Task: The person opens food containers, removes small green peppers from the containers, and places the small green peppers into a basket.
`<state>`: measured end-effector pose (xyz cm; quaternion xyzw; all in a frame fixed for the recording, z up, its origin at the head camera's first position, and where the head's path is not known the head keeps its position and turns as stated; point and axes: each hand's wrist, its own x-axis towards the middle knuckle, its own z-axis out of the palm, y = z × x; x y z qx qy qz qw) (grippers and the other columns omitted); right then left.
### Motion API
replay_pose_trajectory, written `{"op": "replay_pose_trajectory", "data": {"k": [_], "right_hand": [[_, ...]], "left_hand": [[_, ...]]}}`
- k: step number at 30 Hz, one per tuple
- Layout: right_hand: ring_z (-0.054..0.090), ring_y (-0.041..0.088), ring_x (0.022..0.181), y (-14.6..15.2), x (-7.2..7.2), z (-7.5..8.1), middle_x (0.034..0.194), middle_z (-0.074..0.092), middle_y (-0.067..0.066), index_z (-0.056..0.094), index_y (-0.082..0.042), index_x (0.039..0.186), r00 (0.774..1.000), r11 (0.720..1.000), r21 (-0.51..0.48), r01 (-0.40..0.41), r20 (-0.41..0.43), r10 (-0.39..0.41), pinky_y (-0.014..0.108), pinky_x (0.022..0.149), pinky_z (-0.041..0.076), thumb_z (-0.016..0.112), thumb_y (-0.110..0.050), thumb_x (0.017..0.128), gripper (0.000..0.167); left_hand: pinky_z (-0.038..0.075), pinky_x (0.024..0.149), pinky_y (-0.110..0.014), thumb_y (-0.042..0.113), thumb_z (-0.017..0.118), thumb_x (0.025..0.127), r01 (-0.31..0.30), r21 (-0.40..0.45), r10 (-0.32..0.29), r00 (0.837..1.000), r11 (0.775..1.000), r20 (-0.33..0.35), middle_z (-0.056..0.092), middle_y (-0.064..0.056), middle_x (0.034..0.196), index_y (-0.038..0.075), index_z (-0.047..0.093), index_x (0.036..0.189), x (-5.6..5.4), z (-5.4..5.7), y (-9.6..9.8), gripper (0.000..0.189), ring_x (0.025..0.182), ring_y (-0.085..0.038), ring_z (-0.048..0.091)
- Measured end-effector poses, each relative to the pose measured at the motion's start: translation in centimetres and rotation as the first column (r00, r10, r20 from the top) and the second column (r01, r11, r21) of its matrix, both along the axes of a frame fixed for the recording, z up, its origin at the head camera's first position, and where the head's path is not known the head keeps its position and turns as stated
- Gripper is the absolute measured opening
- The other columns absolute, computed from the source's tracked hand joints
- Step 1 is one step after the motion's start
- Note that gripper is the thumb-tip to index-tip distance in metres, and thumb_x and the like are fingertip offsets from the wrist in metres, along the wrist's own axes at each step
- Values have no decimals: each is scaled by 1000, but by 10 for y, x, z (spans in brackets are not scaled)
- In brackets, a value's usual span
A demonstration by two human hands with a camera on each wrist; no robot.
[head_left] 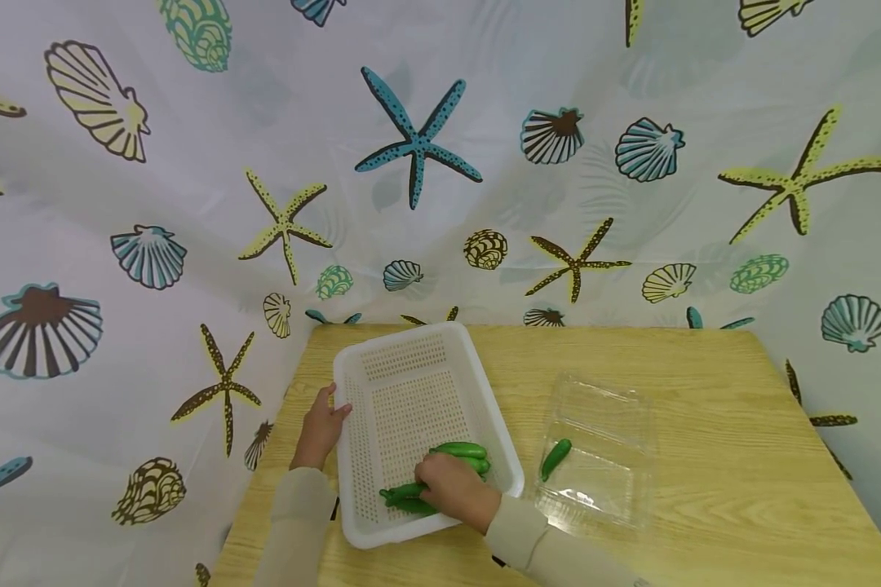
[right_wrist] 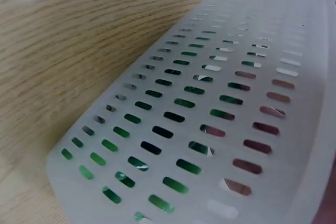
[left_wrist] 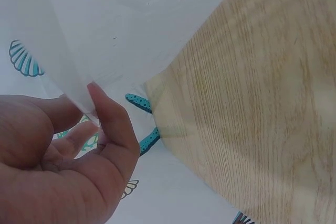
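Note:
A white perforated plastic basket (head_left: 495, 408) sits tilted in the head view, several long, glossy green vegetables (head_left: 461, 449) lying in its near end. At its left side my left hand (head_left: 319, 430) grips the rim. The left wrist view shows the thumb and fingers of that hand (left_wrist: 113, 150) pinching the basket's pale edge (left_wrist: 142, 35). My right hand (head_left: 451, 487) reaches over the near right side into the basket, fingers curled on a green vegetable (head_left: 405, 492) whose end sticks out to the left. Through the slots of the basket wall (right_wrist: 173, 103), the right wrist view gives glimpses of green and of skin.
Right of the basket, a clear plastic container (head_left: 602, 481) stands with its lid folded back and one green vegetable (head_left: 555, 459) inside. Both rest on a wood-grain table (head_left: 719, 456). A white curtain (head_left: 484, 196) printed with shells and starfish hangs around the table's back and sides.

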<state>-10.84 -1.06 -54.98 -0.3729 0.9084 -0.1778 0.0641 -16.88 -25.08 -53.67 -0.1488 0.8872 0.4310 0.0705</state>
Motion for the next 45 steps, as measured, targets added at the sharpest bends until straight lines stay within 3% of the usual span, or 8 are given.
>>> {"op": "replay_pose_trajectory", "data": {"k": [10, 20, 28, 38, 45], "right_hand": [[57, 3, 76, 0, -3, -4, 81, 65, -6, 72, -12, 85, 998, 998, 58, 27, 48, -30, 18, 68, 47, 78, -17, 75, 12], [57, 2, 77, 7, -6, 2, 83, 66, -7, 72, -11, 87, 993, 999, 26, 28, 111, -31, 19, 68, 47, 76, -17, 77, 12], [58, 5, 83, 14, -7, 15, 90, 65, -5, 71, -10, 94, 999, 999, -24, -39, -11, 39, 15, 68, 46, 71, -20, 83, 15], [59, 12, 88, 33, -5, 38, 93, 64, -1, 69, -9, 96, 996, 995, -94, -27, -86, 19, 17, 70, 48, 70, -18, 83, 17], [58, 15, 87, 52, -7, 45, 93, 63, 1, 69, -9, 97, 986, 991, -131, -5, -168, -17, 21, 71, 49, 73, -21, 81, 20]], "left_hand": [[37, 93, -54, 19, 50, 97, 6, -21, -6, 1000, 1000, 2, 43, -31, 132, 6, 23, 145, 0, 1, 1, 56, 119, -42, 45], [36, 95, -53, 20, 50, 97, 2, -23, -2, 1000, 1000, -5, 42, -30, 133, 6, 23, 145, 0, 0, 2, 57, 121, -42, 43], [36, 94, -54, 20, 50, 98, 16, -35, -16, 1000, 999, -6, 42, -32, 132, 6, 23, 146, -1, -1, 2, 57, 121, -43, 43], [37, 94, -54, 22, 50, 97, 7, -38, -7, 1000, 999, 2, 42, -30, 134, 7, 23, 146, -5, -8, -1, 58, 121, -41, 43], [36, 95, -54, 23, 50, 98, 9, -39, -9, 1000, 999, 8, 42, -29, 134, 8, 22, 146, -4, -8, -1, 58, 123, -41, 41]]}}
